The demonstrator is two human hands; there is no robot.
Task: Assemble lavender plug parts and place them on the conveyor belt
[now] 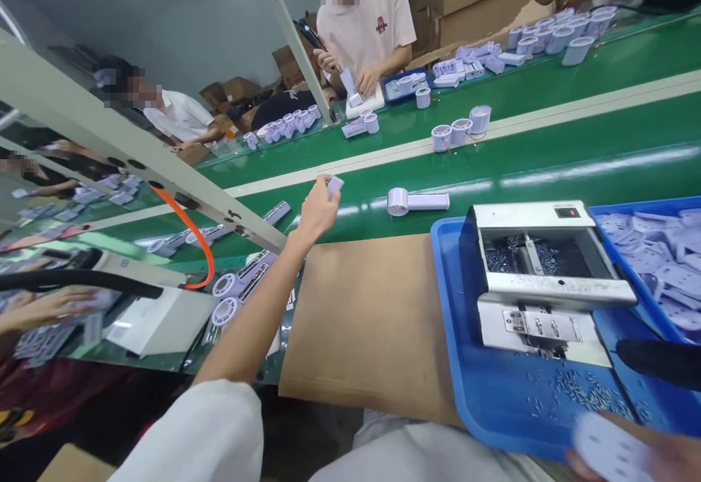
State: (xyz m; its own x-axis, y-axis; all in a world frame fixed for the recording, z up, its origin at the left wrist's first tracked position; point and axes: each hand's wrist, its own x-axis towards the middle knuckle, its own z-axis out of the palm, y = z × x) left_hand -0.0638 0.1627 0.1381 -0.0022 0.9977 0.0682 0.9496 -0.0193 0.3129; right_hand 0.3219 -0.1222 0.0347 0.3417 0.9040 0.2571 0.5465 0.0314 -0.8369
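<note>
Nearest the camera, the right grip (671,453) sits closed around a white perforated plate (607,449) at the bottom edge of the frame, partly cut off, with its fingers wrapped under the plate. The left grip (320,212) is raised above the green conveyor belt (548,182), pinching a small pale lilac piece (334,185) between its fingertips. Below the right grip lies a blue tray (454,365), scattered with loose screws (588,391) around a steel screw feeder (548,263), whose hopper holds more of them. A blue bin (640,208) just beside the tray is heaped with many more plates (662,263), so a large stock is left. Left of the tray is a brown cardboard sheet (361,321). On the belt, one white cylindrical unit (418,201) with a long handle looks complete, and three cylinders (460,133) stand farther on, with more toward the upper right, near a co-worker (364,22) holding an electric screwdriver (309,33). No brand or writing can be read: the feeder's labels are too small, and the red mark on the co-worker's shirt is unclear.
</note>
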